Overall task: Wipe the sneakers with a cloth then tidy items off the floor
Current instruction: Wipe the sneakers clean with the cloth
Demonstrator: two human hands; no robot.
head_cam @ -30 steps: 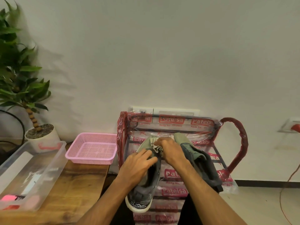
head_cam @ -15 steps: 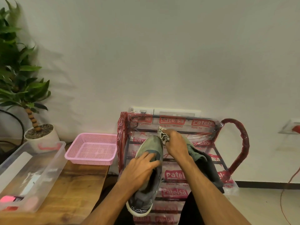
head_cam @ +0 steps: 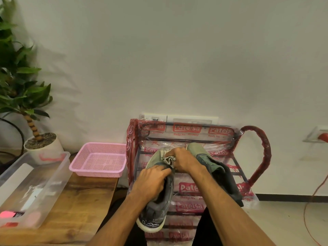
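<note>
At centre frame, over the plastic-wrapped red rack, both forearms reach forward and meet on one sneaker.

Left hand: palm down, fingers curled over the collar and tongue of the grey-green sneaker, gripping it. Wrist straight, forearm entering from lower centre. The thumb is out of sight below the hand.

Right hand: knuckles up, fingers bunched round a crumpled pale cloth, pinching it against the upper of the shoe just behind the toe cap. This forearm comes in from the lower right and crosses in front of the second shoe.

Held sneaker: toe toward the wall, heel toward me, white sole edge showing at the heel. It appears lifted off the rack's bars rather than resting on them; I cannot confirm this from this angle.

Second sneaker: lies on the rack just right of the right hand, toe toward the wall, its heel partly hidden by the forearm.

Surroundings: a pink basket sits at the far end of the wooden table, just beside the rack. A clear tub stands nearer, on the table's left. A potted plant is behind the tub. A red cable trails down at far right.
</note>
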